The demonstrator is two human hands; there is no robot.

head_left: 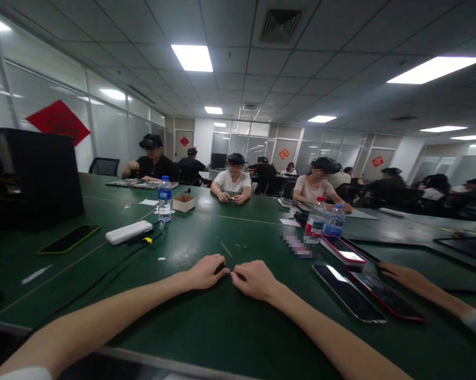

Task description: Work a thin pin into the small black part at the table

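Observation:
Both of my hands are over the green table [206, 327], nearly touching each other at the middle of the view. My left hand [209, 272] has its fingers curled, with thumb and fingertips pinched toward the right. My right hand [254, 278] is closed too, its pinched fingertips facing the left ones. A tiny pale bit shows between the fingertips, too small to make out. Thin pale strips [225, 248] lie on the tabletop just beyond my hands.
A white power bank [129, 232] with a cable, a green-edged phone [69, 239], a water bottle [165, 199] and a small box [184, 202] stand left. Right are phones [348, 293], bottles [334, 220] and another person's hand [400, 274]. People sit across the table.

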